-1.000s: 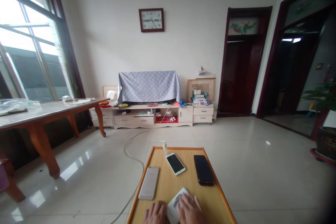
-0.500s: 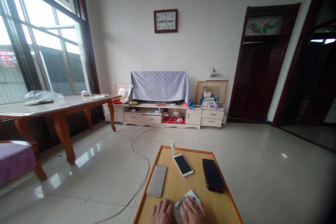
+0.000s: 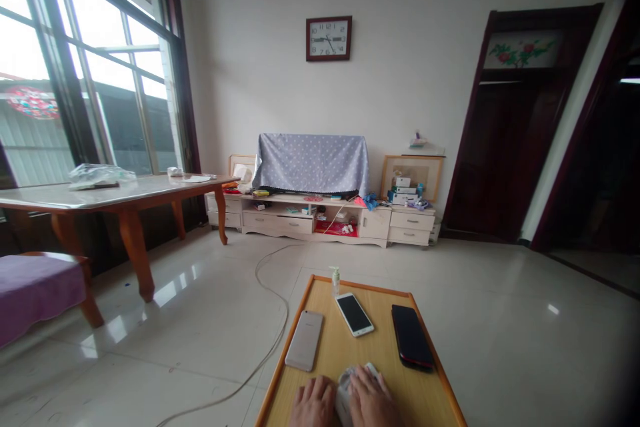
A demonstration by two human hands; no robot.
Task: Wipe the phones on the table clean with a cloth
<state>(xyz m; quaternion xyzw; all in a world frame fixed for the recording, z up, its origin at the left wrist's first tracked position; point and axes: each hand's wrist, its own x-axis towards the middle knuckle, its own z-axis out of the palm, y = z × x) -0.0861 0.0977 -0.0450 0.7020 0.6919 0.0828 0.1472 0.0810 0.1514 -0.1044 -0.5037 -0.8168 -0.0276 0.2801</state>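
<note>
Since the earlier frame the head view turns left, and the cloth under the hands looks more crumpled. The left hand (image 3: 314, 403) and right hand (image 3: 369, 399) curve over this white cloth (image 3: 347, 395) at the near edge of the wooden board (image 3: 373, 373); I cannot tell if they grip it. Beyond lie a silver phone (image 3: 304, 340), white phone (image 3: 354, 314) and black phone (image 3: 412, 337), none touching the hands. A pump bottle (image 3: 335, 280) stands just past the far edge.

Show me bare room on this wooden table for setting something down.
Bare wood shows on the low table between the white phone, silver phone and black phone; also between the pump bottle and the black phone. Crowded: the near edge, where the left hand and right hand rest on a whitish cloth.
</note>
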